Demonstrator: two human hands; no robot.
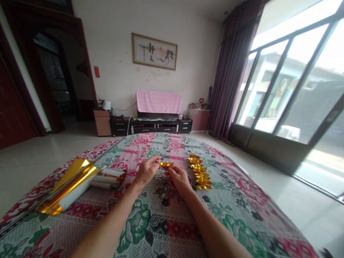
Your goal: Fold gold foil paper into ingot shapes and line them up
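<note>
Room: pale wall (107,39), framed picture (154,51), pink cover (159,102) over a low black cabinet (120,127), dark curtain (228,68) beside tall glazing at right. Foreground: table in a flowered cloth (174,215), red, green and grey.

Item, one gold boat (166,165), foil-like, pointed at both ends; over the middle of the cloth, between the hands. Whether its underside touches the cloth cannot be told.

Left hand (147,171): thumb and fingertips pinching the boat's left point. Right hand (180,179): thumb and fingers pinching the right end, from the near side.

Item, folded gold pieces (202,170), several, in an overlapping row right of the right hand.

Item, gold sheets (72,171) and long roll (71,188), at left; white rolls (106,180) just beside.

Handling, by judgement: very light, thin-walled, somewhat slick; creases probably hold, but sides would dent easily. Best taken lightly by the pointed ends, sparing the hollow middle.
</note>
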